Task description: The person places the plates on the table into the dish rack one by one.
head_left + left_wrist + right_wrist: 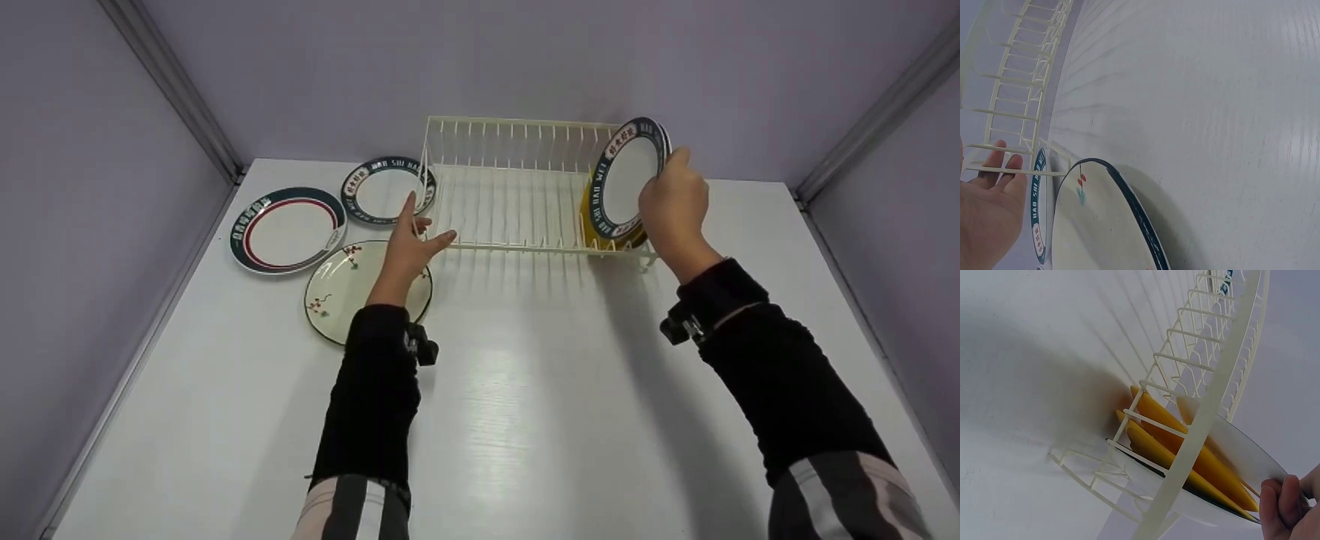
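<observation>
White desk (525,390) w/ a wood-grain sheen is seen from above, boxed in by pale lilac walls. Cream wire dish rack (517,195) is set toward the far edge, near centre. Two arms in black sleeves are stretched toward it, a small camera strapped at each wrist.

Right hand (675,206) is raised at the rack's right end, fingers & thumb curled round the rim of a white plate w/ a dark green lettered border (626,176). That plate is held upright on edge, tilted a bit, its lower edge down among the wires at the rack's right end. Yellow plates (1185,444) are stood in the slots just behind/beneath it; in the right wrist view they are seen leaning between the wires, w/ the held plate over them and fingertips (1278,506) pinched on its rim.

Left hand (411,244) is held open at the rack's front left corner, fingers straight & spread, touching or nearly touching the wire; contact cannot be told for sure. Nothing is gripped by it.

Three plates are laid flat on the desk left of the rack: a cream plate w/ small red flower sprigs (337,289) partly under the left wrist, a green-rimmed plate w/ a red ring (287,229) further left, and a smaller green lettered plate (382,189) beside the rack's left wall.
</observation>
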